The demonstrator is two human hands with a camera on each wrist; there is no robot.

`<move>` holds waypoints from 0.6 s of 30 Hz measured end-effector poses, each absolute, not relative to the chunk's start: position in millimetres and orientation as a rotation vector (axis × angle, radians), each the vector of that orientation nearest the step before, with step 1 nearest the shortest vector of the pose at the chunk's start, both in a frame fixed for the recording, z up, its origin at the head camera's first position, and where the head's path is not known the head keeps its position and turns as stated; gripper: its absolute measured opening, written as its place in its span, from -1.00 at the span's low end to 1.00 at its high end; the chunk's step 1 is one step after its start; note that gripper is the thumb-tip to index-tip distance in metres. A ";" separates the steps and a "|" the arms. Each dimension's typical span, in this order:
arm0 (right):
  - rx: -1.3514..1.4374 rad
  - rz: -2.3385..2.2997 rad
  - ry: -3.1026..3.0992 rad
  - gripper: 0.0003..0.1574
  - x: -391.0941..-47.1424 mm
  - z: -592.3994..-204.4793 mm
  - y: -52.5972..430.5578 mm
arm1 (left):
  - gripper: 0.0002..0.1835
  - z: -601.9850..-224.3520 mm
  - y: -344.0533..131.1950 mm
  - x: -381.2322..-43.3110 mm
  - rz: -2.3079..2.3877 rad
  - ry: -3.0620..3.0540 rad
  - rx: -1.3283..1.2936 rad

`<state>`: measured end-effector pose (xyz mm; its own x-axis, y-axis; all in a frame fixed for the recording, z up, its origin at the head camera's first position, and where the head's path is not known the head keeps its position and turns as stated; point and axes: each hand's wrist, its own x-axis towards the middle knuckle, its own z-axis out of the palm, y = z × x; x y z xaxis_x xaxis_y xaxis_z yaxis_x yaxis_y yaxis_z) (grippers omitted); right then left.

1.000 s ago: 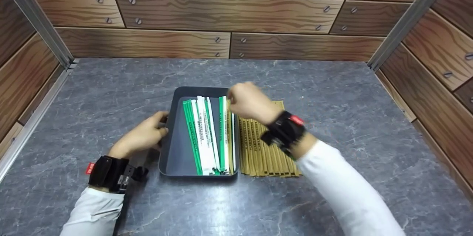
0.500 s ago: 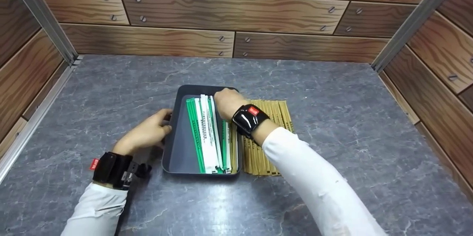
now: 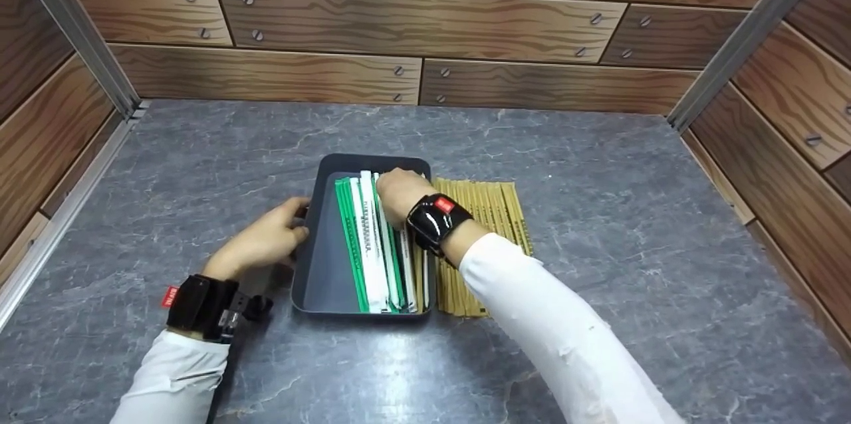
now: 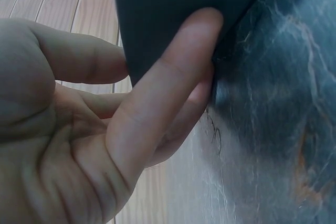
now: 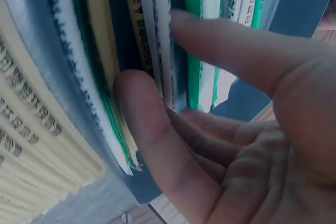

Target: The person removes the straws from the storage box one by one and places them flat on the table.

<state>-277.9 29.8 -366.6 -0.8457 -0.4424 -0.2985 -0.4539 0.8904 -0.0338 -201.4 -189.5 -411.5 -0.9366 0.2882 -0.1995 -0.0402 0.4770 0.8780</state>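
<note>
A dark grey tray (image 3: 319, 278) holds long slim printed packets, green ones (image 3: 349, 231) and white ones (image 3: 367, 238), with a few gold ones at its right side. My left hand (image 3: 262, 241) touches the tray's outer left wall, the thumb (image 4: 194, 40) lying straight against it. Over the far end of the packets, my right hand (image 3: 399, 195) reaches into the tray. In the right wrist view its thumb (image 5: 139, 103) and index finger (image 5: 220, 40) are apart, with white and gold packet edges (image 5: 137, 24) standing between them. A firm pinch does not show.
Against the tray's right side lies a row of gold packets (image 3: 492, 211) on the grey marbled table (image 3: 598, 198), partly covered by my right forearm. Wood-patterned walls (image 3: 425, 25) enclose the back and sides.
My right hand has moved left and slightly toward me, from the tray's right edge to over the packets. White and green packets at the right have shifted left. The left hand keeps its place.
</note>
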 end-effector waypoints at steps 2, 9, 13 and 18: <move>-0.662 0.054 2.758 -0.65 -278.5 -368.0 28.4 | -0.37 -412.1 -189.8 -201.4 1.450 2.404 0.211; -0.495 -0.054 2.741 -0.19 -290.2 -378.3 23.0 | -0.36 -412.3 -189.6 -201.4 1.439 2.419 0.214; -0.473 -0.111 2.716 -0.73 -319.5 -406.4 21.6 | -0.36 -411.4 -188.6 -200.8 1.438 2.412 0.203; -0.508 -0.119 2.658 -0.66 -335.9 -423.5 20.5 | -0.36 -410.1 -187.5 -200.1 1.447 2.403 0.200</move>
<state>-335.9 20.5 -423.5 -0.8408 -0.3694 -0.3958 -0.3325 0.9292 -0.1611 -200.1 -187.5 -410.1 -0.9364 0.2847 -0.2054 -0.0485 0.4746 0.8789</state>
